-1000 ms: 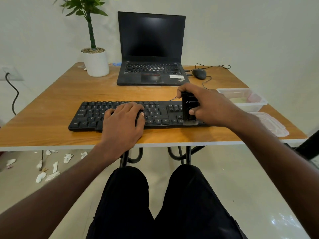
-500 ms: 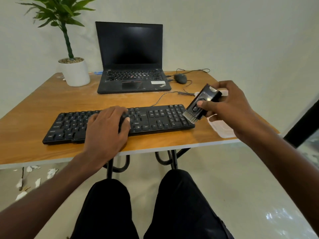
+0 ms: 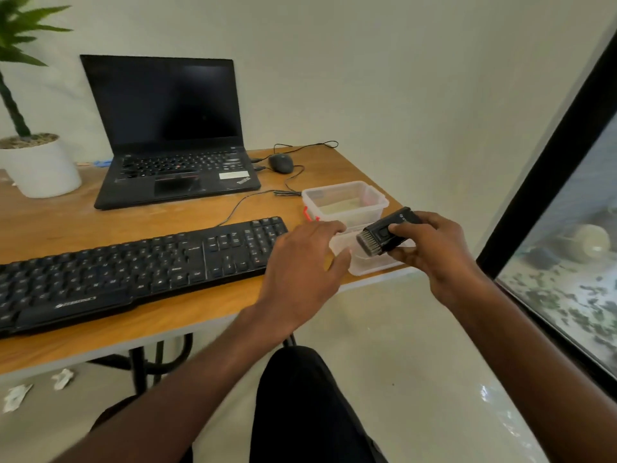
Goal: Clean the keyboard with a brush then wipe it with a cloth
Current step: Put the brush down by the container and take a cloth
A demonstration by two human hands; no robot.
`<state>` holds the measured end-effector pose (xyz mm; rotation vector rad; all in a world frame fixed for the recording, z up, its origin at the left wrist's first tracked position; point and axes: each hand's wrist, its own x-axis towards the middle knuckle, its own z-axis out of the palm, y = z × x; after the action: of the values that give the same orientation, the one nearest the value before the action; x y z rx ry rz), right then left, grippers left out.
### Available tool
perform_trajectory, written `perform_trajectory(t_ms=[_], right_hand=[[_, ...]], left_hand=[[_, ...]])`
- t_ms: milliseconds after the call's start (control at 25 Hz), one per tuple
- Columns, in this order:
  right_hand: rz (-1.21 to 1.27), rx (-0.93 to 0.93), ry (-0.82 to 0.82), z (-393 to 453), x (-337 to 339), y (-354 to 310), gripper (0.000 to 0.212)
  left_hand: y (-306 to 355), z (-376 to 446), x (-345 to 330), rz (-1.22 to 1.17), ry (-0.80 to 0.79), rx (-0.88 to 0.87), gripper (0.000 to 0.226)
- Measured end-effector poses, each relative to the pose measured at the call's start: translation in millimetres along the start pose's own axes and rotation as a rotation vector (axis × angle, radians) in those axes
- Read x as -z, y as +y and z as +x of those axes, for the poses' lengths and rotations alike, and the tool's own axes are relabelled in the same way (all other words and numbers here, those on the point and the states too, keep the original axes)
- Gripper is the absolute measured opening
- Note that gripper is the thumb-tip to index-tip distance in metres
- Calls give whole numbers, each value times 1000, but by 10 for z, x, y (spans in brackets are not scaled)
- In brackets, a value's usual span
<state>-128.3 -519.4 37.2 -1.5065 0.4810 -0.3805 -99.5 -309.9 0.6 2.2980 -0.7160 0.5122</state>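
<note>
Black full-size keyboard [image 3: 133, 265] flat on the wooden table [image 3: 66, 222], long side near the front edge, pale lettering on the front lip too blurred to read. Keys dark with small white legends, cable trailing off the back toward the laptop [image 3: 170, 135]. Laptop open behind it, screen dark, slanted logo on the palm rest at the right corner, not sharp enough to spell out; white sticker beside it, text illegible.

Brush [image 3: 384, 237] gripped in the right hand [image 3: 434, 255], thumb on top of the stubby black body, fingers curled beneath. Short dark bristles pointing left, toward the left hand [image 3: 300, 272]. Small pale mark on the far end of the brush body, unreadable. Brush held just off the keyboard's right end, above the containers.

Left hand hovering past the keyboard's right end, fingers loosely spread and nearly straight, gripping nothing, fingertips at the edge of the clear lid [image 3: 364, 264].

Clear plastic tub [image 3: 345, 202] with a red latch at the table's right corner, something pale and flat inside, hard to say what. Clear lid or shallow tray lying just in front of it, at the table edge, under the brush.

Black mouse [image 3: 281, 162] right of the laptop, wire looping. White pot [image 3: 40, 168] with a green plant at far left. Scraps of white paper [image 3: 16, 396] on the floor under the table.
</note>
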Motion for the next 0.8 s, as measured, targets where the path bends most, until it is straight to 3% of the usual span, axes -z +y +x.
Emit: perform_trajectory(t_ms=[200,480,800], right_hand=[[143,-4,-74,-21,74,-18,41],[60,93,-88,-5,78,33,57],[55,137,-60,-16,16,115,31]], left_hand=[[222,215,-341,3,-26,-13,65],[213,299,-507,-150,60,17,58],[107,263,-557,-224,79,22,55]])
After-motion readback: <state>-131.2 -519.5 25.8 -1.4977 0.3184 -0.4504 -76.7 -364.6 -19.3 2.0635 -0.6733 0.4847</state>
